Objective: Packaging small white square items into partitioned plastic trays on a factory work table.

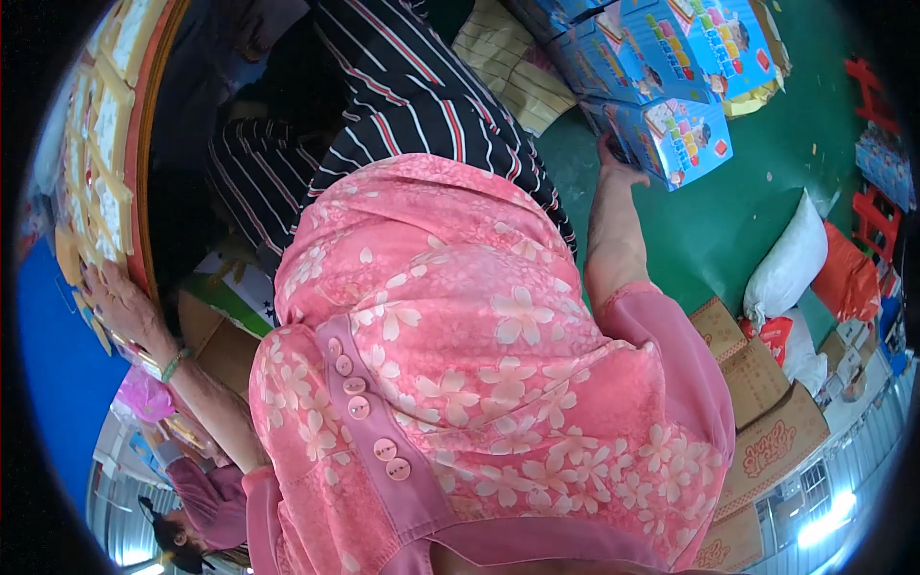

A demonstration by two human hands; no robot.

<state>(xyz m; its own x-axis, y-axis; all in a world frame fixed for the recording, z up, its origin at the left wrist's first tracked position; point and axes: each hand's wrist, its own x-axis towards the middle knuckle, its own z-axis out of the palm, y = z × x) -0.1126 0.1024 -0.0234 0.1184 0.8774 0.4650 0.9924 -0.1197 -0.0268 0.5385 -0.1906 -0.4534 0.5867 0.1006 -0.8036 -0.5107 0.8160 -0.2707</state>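
My pink flowered shirt (479, 364) fills the middle of the view. My left hand (120, 309), with a green band at the wrist, lies flat with fingers spread on the orange rim of a round table (144, 144) covered with several yellow-edged white cards (110, 206). My right hand (618, 171) reaches out over the green floor and grips the near corner of a blue printed carton (685, 139). More blue cartons (661, 43) are stacked just beyond it.
A person in a black striped top (412, 86) stands close in front of me by the table. On the right are a white sack (791, 259), brown cardboard boxes (767, 422) and red items (877, 216). Another person's maroon sleeve (206, 498) shows at lower left.
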